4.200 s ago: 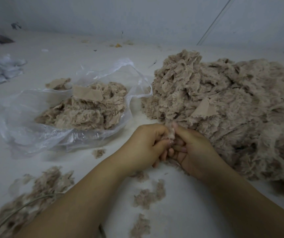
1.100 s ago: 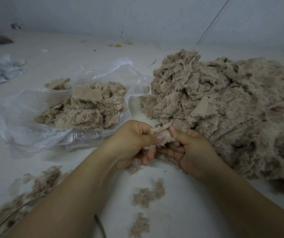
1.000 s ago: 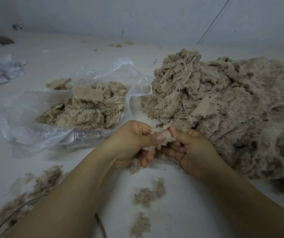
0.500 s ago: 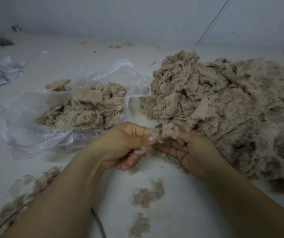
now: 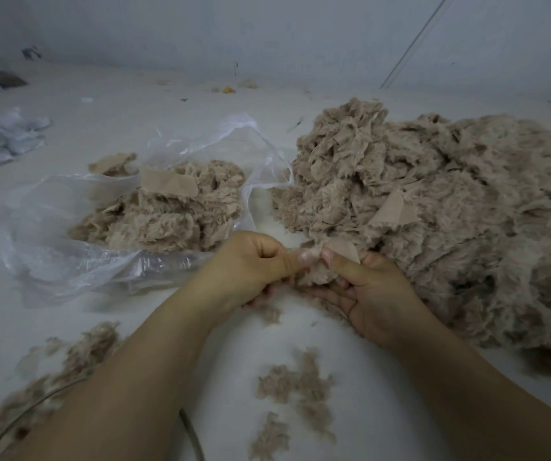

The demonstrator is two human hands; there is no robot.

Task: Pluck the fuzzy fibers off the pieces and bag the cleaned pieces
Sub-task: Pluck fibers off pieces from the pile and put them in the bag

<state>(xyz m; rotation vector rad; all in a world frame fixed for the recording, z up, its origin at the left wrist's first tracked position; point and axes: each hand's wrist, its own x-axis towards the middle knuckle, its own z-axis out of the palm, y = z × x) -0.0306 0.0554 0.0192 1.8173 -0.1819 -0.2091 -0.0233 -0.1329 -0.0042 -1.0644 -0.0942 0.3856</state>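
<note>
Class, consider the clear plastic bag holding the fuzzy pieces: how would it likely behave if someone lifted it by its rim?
The plastic bag looks thin and crumpled, so it would probably sag. Its mouth lies slumped open, so the cleaned pieces might spill. The load looks fluffy, likely light for its bulk.

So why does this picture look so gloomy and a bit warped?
Head view: dim, bluish light with soft shadows; the wide lens bends the wall line and stretches the forearms; the fluff at lower left is smeared, while both hands and the clear bag, with small glints, stay fairly sharp.
</note>
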